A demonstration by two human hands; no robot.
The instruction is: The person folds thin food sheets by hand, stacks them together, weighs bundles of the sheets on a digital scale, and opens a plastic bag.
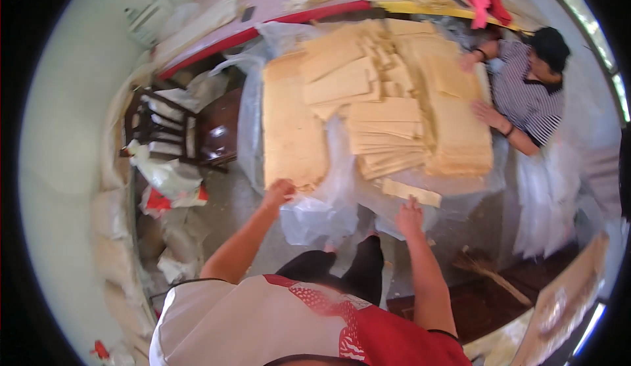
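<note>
At the near edge of the table (pixel 338 152), the left hand (pixel 280 192) — grip unclear — is meeting a tan sheet stack (pixel 294 126); the loosely open right hand (pixel 410 215) is pointing at a narrow strip (pixel 412 192).

L hand (pixel 281 192) nr tan stack (pixel 294 126), R hand (pixel 410 215) nr strip (pixel 415 194), 1 co-worker (pixel 526 96) far R

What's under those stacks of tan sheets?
Translucent plastic sheeting shows between the stacks of tan sheets and hangs past their near edge. Whatever holds up the plastic is covered, so I can't tell what it is.
</note>
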